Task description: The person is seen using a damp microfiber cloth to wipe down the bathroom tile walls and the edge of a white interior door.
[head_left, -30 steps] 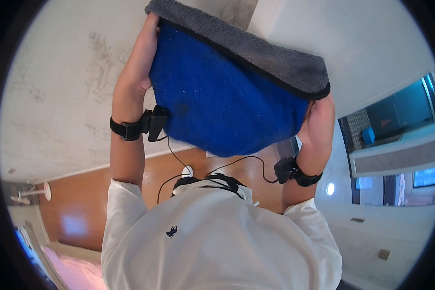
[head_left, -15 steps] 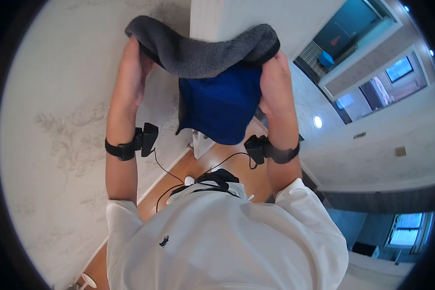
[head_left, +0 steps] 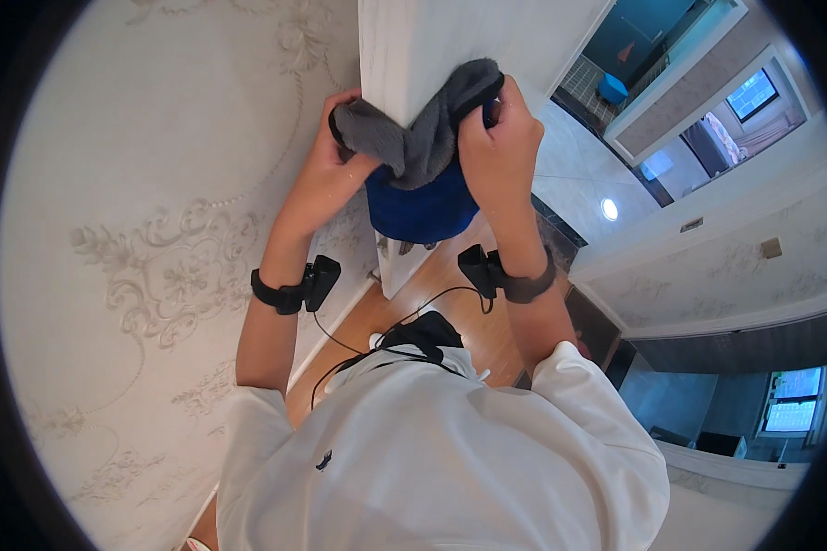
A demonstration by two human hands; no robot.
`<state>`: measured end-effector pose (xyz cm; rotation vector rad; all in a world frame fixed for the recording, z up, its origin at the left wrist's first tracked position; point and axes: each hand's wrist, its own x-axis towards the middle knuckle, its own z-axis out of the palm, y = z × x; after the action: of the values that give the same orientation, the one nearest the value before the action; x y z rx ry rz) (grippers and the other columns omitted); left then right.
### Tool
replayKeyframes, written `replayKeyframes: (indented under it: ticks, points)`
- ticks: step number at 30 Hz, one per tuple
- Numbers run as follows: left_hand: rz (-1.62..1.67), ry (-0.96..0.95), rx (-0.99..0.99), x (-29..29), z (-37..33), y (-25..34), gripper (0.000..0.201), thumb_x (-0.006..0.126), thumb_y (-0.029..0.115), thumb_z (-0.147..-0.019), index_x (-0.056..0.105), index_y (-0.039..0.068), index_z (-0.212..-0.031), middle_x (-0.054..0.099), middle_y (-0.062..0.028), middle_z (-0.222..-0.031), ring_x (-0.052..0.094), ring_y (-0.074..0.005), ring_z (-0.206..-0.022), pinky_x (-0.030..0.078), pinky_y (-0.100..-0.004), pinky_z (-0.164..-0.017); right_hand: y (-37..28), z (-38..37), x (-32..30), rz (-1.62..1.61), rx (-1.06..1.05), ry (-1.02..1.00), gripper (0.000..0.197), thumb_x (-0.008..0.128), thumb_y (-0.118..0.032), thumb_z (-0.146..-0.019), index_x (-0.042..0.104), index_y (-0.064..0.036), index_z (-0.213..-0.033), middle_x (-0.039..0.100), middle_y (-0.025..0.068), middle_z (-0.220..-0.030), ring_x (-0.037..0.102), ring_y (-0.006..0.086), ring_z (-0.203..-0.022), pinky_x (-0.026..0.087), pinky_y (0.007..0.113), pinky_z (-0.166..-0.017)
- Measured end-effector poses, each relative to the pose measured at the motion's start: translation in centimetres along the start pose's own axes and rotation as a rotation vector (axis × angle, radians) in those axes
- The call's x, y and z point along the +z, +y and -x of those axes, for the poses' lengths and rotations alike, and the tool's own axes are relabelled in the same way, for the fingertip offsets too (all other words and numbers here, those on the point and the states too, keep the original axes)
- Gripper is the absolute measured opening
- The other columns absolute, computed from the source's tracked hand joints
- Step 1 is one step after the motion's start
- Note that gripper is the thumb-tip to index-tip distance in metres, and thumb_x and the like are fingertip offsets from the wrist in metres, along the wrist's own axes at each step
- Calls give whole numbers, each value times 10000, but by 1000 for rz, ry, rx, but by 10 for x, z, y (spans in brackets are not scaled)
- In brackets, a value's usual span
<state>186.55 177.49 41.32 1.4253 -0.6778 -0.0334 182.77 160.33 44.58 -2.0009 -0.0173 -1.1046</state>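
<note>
Held between both hands is a thick plush cloth (head_left: 423,138), fuzzy grey on one side and dark blue on the other. It lies bunched against the edge of a white door (head_left: 404,46), with its grey part creased in a V and its blue part hanging below. At the cloth's left end, my left hand (head_left: 331,179) is closed, thumb on the grey pile. My right hand (head_left: 501,138) pinches the opposite end, slightly higher. Metal hardware (head_left: 404,246) on the door edge shows just under the blue hem.
A patterned cream wall (head_left: 184,266) runs close along my left. Wooden floor (head_left: 358,321) lies below. Black wrist straps with small boxes trail thin cables (head_left: 423,308) between my forearms. Off to the right are a tiled floor (head_left: 570,174) and a blue stool-like object (head_left: 613,88).
Both hands have come lower and closer together, the left one moving right. The cloth, earlier stretched wide and raised, now bunches around the door edge.
</note>
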Motion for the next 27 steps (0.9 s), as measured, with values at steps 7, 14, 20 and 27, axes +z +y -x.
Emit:
replayKeyframes:
  ticks: [7,14,20,27]
  points:
    - [-190,101,114,18,29,-8,712,617,-7,-667,306,47,-1306,431,-121,-1211,444,-227,-1111,327,-325,-981,4,16,1,131,-90,36,152,595,-79,-735,457,-17,-752,489,176,-533,542,354,-504,416,363,-453]
    - [-741,-78,780,45,63,44,498,540,108,-592,586,65,-1086,532,-163,-1158,488,-299,-1091,355,-388,-937,4,33,-6,139,-134,-14,213,659,-113,-703,467,-47,-768,545,118,-589,552,332,-522,439,365,-468]
    - [-905,-382,950,99,64,30,255,600,226,-689,624,85,-901,586,-99,-1075,522,-265,-1012,372,-385,-886,-10,67,0,162,-68,-357,245,672,-152,-703,465,-59,-796,550,117,-613,567,340,-570,450,406,-506]
    - [-832,79,503,30,58,29,342,598,328,-744,620,85,-984,607,-92,-987,569,-240,-919,437,-363,-831,-30,88,-47,130,20,-687,200,623,-113,-701,501,-41,-843,588,124,-686,571,358,-631,457,386,-552]
